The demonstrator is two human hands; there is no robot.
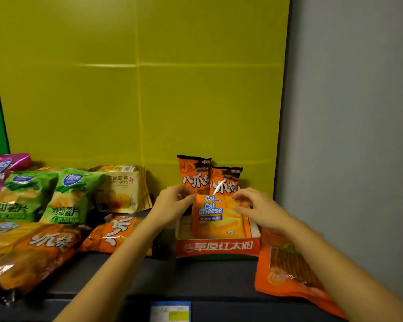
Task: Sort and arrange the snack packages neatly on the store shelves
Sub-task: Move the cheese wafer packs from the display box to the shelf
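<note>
Orange Cal Cheese wafer packs (pixel 213 216) stand upright in a red cardboard tray (pixel 218 247) on the dark shelf. My left hand (pixel 172 201) pinches the upper left corner of the packs. My right hand (pixel 254 205) grips their upper right edge. Behind the tray, two orange octopus-snack bags (pixel 209 177) stand against the yellow back wall. More of the same orange bags (pixel 112 233) lie flat to the left.
Green chip bags (pixel 72 196) and a beige croissant bag (pixel 123 189) stand at the left, with purple bags (pixel 9 165) behind. An orange pouch (pixel 286 268) lies at the right by the grey wall. A price tag (pixel 170 311) sits on the shelf's front edge.
</note>
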